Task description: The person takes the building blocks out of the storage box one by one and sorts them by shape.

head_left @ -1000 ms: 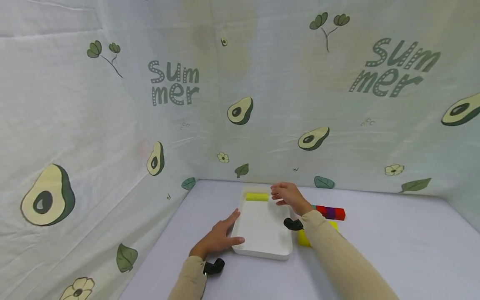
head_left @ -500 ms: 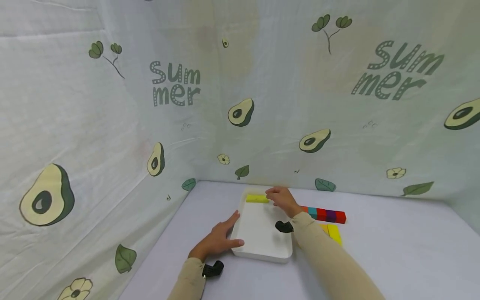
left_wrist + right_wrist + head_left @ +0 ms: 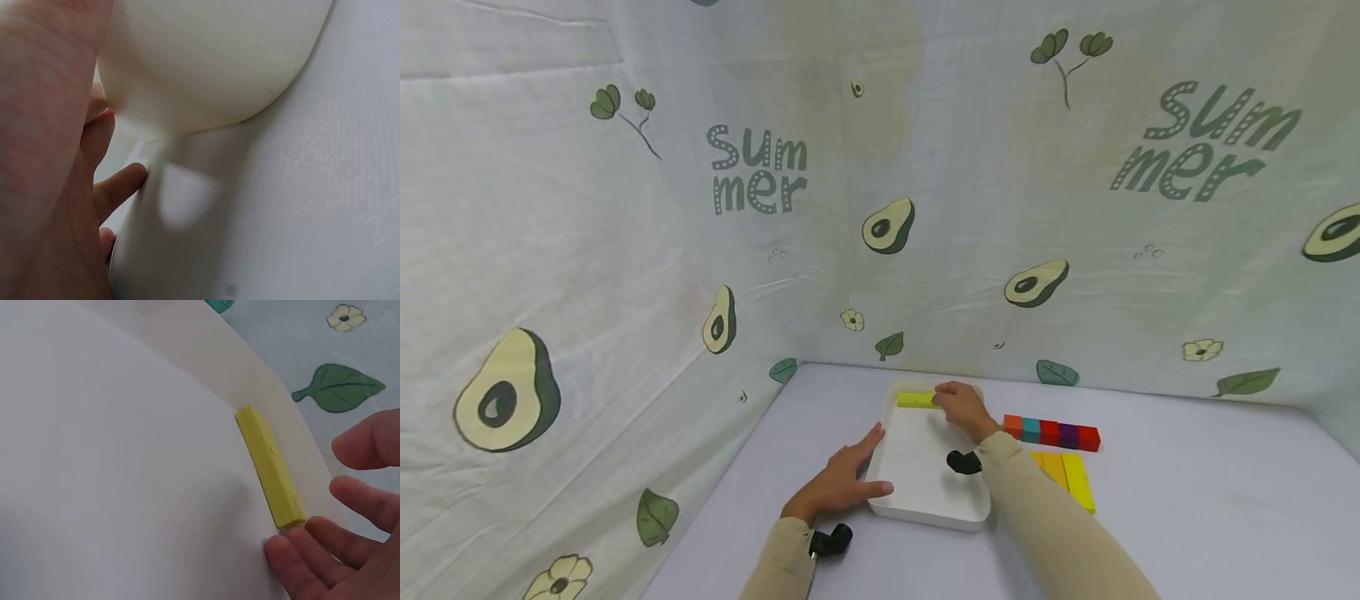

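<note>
A shallow white tray (image 3: 921,471) lies on the table, with a yellow bar (image 3: 915,400) inside it along the far wall. My right hand (image 3: 964,410) is over the tray's far right part. In the right wrist view, the fingertips touch or nearly touch the near end of the yellow bar (image 3: 270,469), while the thumb stands well apart. At the tray's left side rests my left hand (image 3: 838,479), its fingers straight along the outer wall and its thumb reaching to the near left rim. The left wrist view shows fingers beside the tray wall (image 3: 206,69).
Right of the tray is a row of small red, teal and purple blocks (image 3: 1049,433). Nearer me, several yellow and orange bars (image 3: 1071,477) lie side by side, partly hidden by the right sleeve. A printed cloth (image 3: 955,208) hangs behind the table.
My right hand has lowered and shifted slightly left to the yellow bar's end. Its forearm has uncovered more of the blocks and bars. My left hand stays at the tray.
</note>
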Demonstrator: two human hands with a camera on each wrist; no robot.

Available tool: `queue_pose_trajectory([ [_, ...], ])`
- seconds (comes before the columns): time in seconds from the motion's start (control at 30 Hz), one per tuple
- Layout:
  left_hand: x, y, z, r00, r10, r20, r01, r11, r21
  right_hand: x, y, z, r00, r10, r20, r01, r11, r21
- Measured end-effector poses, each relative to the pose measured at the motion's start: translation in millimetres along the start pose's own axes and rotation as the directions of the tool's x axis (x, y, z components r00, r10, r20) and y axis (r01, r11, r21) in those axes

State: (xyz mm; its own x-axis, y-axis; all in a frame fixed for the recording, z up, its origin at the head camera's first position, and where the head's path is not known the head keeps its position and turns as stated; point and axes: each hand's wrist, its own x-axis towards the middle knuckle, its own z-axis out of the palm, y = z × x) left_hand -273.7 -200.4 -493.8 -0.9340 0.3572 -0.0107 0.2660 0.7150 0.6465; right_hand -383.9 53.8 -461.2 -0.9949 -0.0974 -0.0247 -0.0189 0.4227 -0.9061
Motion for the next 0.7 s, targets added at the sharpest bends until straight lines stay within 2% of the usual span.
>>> queue_pose_trajectory([
  [0.23,-1.3,0.5,2.8,1.0,-0.007,0.003,0.007,1.0,-0.002,-3.9,0.4,5.7,0.999,0.043,0.024,-0.044,0.997,0.06],
  [0.43,-1.0,0.8,4.9,1.0,-0.03,0.003,0.029,1.0,0.009,-5.9,4.4,6.6,0.998,0.046,0.033,-0.046,0.999,0.011],
  [0.6,0.9,0.9,3.1,1.0,-0.015,-0.003,0.015,1.0,0.017,-6.6,5.4,7.5,0.999,0.03,0.018,-0.03,1.0,0.007],
  [0.7,1.8,0.5,1.5,1.0,-0.016,-0.006,0.016,1.0,0.024,-6.2,4.6,10.4,0.999,0.047,0.027,-0.047,0.999,0.011],
])
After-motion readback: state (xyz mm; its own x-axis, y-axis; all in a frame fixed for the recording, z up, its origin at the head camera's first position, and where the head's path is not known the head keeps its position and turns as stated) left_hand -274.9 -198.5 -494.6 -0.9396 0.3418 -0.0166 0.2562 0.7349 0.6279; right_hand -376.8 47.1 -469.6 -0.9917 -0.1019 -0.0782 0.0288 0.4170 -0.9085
